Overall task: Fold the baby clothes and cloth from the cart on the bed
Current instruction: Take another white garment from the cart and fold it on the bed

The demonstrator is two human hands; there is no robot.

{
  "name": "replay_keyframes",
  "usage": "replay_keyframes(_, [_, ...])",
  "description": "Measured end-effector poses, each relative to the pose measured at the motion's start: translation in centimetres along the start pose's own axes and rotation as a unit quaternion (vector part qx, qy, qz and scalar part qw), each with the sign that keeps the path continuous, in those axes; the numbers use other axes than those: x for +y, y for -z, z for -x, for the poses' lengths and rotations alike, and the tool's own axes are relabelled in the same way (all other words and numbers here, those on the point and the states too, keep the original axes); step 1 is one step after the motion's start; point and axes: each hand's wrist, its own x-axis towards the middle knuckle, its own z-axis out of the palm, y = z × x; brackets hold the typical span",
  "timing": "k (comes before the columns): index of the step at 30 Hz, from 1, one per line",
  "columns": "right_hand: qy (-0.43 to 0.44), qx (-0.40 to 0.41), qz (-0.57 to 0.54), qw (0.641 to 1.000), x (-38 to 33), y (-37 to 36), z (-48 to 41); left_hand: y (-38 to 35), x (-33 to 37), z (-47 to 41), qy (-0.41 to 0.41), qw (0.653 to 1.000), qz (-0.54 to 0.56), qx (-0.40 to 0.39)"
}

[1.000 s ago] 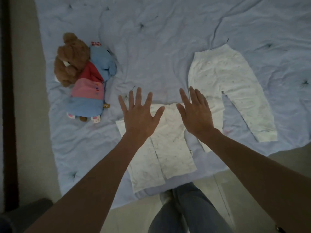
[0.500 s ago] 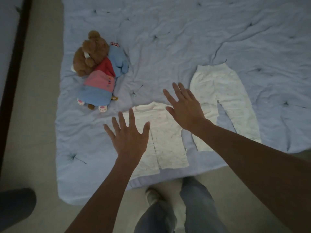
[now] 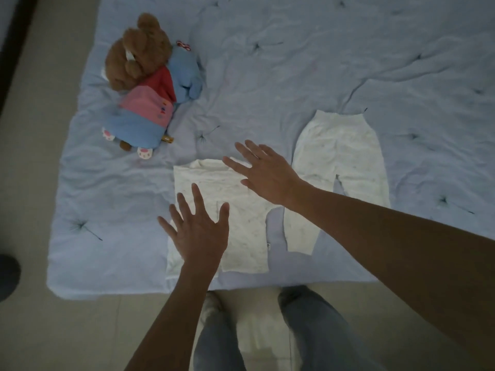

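Note:
A folded white baby top (image 3: 241,223) lies flat near the front edge of the light blue quilt (image 3: 294,62). My left hand (image 3: 198,231) is spread with straight fingers over its lower left part. My right hand (image 3: 265,172) is spread with straight fingers over its upper right corner. Whether the palms touch the cloth is not clear. To the right lie white baby trousers (image 3: 340,162), spread flat with the waist pointing away from me; my right forearm covers part of one leg.
A brown teddy bear in red, pink and blue clothes (image 3: 144,89) lies at the quilt's far left. Bare floor (image 3: 40,183) runs along the left side. My legs in grey trousers (image 3: 308,330) stand at the bed's front edge. A dark object (image 3: 8,274) sits at the left edge.
My left hand has slid back toward me, from the top of the folded baby top to its lower left. My right hand stayed near the upper right corner. The view shifted left.

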Motion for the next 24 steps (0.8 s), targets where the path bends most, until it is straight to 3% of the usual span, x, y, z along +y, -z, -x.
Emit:
replay_keyframes(14, [0.165, -0.007, 0.026, 0.986, 4.7, -4.8, -4.6, -3.8, 3.2, -0.9, 0.130, 0.989, 0.062, -0.040])
replay_keyframes(24, [0.257, -0.021, 0.024, 0.966, 4.8, -7.5, -8.0, -7.5, 5.5, -1.4, 0.172, 0.977, 0.101, -0.069])
